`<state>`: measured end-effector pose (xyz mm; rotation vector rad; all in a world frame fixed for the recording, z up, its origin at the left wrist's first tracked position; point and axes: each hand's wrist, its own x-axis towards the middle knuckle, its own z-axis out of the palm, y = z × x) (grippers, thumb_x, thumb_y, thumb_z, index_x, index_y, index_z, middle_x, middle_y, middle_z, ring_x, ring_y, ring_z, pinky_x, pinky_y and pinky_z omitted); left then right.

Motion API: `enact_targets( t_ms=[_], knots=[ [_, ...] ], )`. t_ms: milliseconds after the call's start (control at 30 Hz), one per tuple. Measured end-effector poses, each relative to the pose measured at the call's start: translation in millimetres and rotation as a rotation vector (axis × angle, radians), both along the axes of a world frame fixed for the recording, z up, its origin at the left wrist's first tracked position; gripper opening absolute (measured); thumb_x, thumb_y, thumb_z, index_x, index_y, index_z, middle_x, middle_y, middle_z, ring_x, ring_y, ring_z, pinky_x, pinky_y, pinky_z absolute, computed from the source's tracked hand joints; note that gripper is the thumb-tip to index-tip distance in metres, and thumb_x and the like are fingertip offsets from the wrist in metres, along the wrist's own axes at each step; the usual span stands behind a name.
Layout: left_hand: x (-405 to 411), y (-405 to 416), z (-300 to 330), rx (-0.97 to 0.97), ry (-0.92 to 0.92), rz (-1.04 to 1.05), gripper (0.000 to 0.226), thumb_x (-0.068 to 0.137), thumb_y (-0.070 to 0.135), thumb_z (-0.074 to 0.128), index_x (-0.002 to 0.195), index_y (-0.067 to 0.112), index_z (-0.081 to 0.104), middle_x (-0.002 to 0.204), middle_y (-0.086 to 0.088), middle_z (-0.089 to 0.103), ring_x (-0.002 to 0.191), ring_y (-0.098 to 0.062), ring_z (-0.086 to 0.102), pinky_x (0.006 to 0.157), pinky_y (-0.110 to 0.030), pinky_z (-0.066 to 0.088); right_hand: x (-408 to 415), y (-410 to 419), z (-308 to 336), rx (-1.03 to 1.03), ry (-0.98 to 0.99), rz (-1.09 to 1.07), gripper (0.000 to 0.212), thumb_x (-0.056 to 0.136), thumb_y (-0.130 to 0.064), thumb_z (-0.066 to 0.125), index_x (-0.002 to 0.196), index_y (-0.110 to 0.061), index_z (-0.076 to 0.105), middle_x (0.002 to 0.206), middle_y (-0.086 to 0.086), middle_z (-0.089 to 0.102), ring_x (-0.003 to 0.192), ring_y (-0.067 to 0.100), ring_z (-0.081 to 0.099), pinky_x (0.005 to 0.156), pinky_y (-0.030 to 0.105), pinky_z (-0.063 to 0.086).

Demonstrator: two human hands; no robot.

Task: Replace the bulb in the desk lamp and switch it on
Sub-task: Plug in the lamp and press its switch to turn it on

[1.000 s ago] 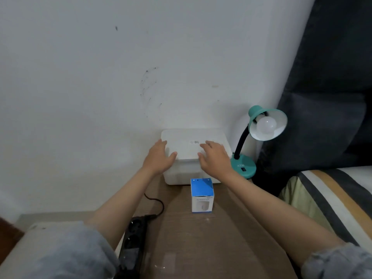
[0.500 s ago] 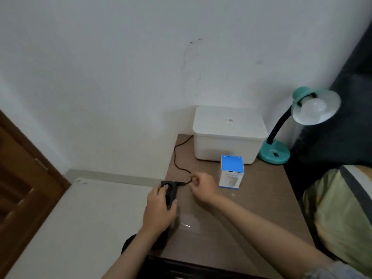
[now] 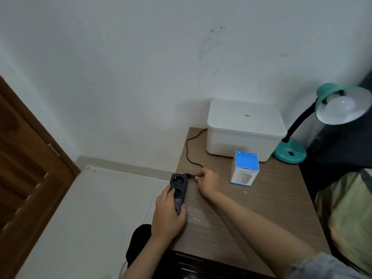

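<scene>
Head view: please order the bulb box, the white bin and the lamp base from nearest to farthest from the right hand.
From the right hand:
1. Bulb box, just to its right on the table.
2. White bin, behind the box, at the wall.
3. Lamp base, at the far right corner.

Wooden table (image 3: 251,214) carries white bin (image 3: 245,135), blue box (image 3: 245,168), teal lamp (image 3: 291,152), power strip (image 3: 179,188).

Both forearms are bare, as are the left hand (image 3: 168,215) and right hand (image 3: 208,183). A grey-blue sleeve (image 3: 322,267) (soft, rumpled fabric) shows at the frame's lower right.
</scene>
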<state>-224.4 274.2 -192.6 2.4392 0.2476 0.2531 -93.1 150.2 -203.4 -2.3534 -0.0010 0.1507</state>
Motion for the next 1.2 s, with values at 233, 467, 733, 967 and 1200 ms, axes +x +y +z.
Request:
enact_targets(
  t_ms=[233,467,733,967,1200],
  knots=[
    [-1,-1,-2,0.003,-0.006,0.003,0.061,0.083,0.028,0.06,0.136,0.008,0.04,0.149,-0.002,0.033,0.132,-0.017,0.032,0.102,-0.022,0.032,-3,-11,6,0.251,-0.062,-0.107,0.006,0.083,-0.009,0.064,0.087,-0.013,0.066,0.078,0.002,0.063,0.074,0.016,0.058,0.071,0.026,0.047],
    [-1,-2,-1,0.016,-0.012,0.022,0.06,0.083,0.027,0.061,0.135,0.006,0.04,0.148,-0.005,0.035,0.131,-0.02,0.034,0.102,-0.026,0.036,-12,-2,29,0.567,-0.114,-0.138,0.02,0.078,-0.009,0.072,0.088,-0.026,0.066,0.08,-0.002,0.067,0.076,0.012,0.063,0.073,0.024,0.053],
    [-2,-3,1,0.001,-0.001,0.048,0.062,0.082,0.028,0.061,0.136,0.007,0.039,0.148,-0.008,0.034,0.132,-0.022,0.035,0.102,-0.028,0.036,-30,16,42,0.424,-0.216,0.19,0.027,0.08,-0.004,0.066,0.098,-0.025,0.062,0.081,-0.006,0.062,0.073,0.009,0.061,0.066,0.019,0.054],
    [-1,-3,2,-0.002,-0.006,0.046,0.062,0.082,0.027,0.063,0.135,0.006,0.04,0.146,-0.01,0.037,0.132,-0.022,0.035,0.101,-0.022,0.031,-33,24,42,0.392,-0.179,0.263,0.038,0.079,-0.002,0.065,0.109,-0.019,0.051,0.08,-0.009,0.057,0.072,0.006,0.057,0.068,0.024,0.053],
    [-2,-2,0,-0.01,-0.01,0.051,0.062,0.081,0.027,0.063,0.135,0.007,0.04,0.146,-0.009,0.038,0.131,-0.022,0.036,0.101,-0.026,0.036,-31,38,32,0.533,-0.052,0.048,0.02,0.078,-0.006,0.07,0.086,-0.021,0.059,0.08,-0.004,0.064,0.076,0.013,0.063,0.072,0.028,0.056]
  ],
)
